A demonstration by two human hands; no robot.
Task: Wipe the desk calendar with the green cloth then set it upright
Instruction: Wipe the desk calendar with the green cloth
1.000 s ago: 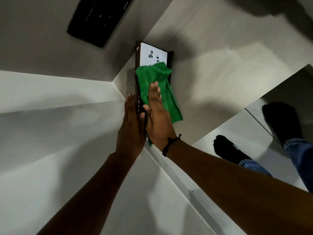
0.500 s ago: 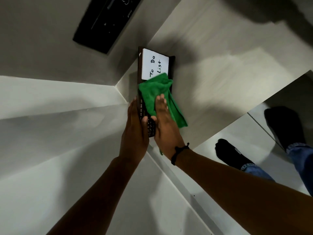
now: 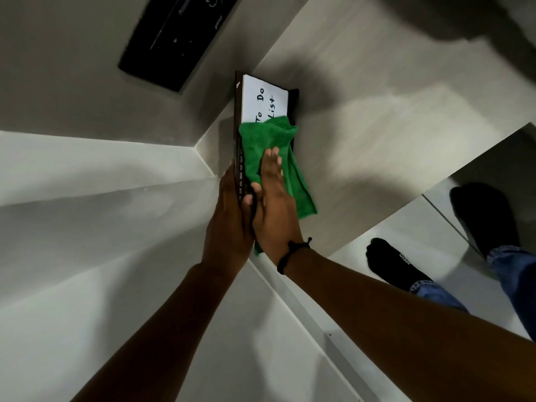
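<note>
Calendar [image 3: 265, 103] reads "To Do List"; left hand [image 3: 229, 216] grips it, right hand [image 3: 275, 204] flat on cloth [image 3: 269, 146].

One head-worn wide-angle view, looking steeply down and forward, close over both forearms, tilted frame, counter corner ahead, floor [image 3: 406, 233] at right

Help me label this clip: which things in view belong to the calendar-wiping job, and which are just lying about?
In the job:
desk calendar
green cloth
right hand, flat on the cloth
left hand, steadying the calendar's edge

Lying about:
black panel on the wall
black wristband
</note>
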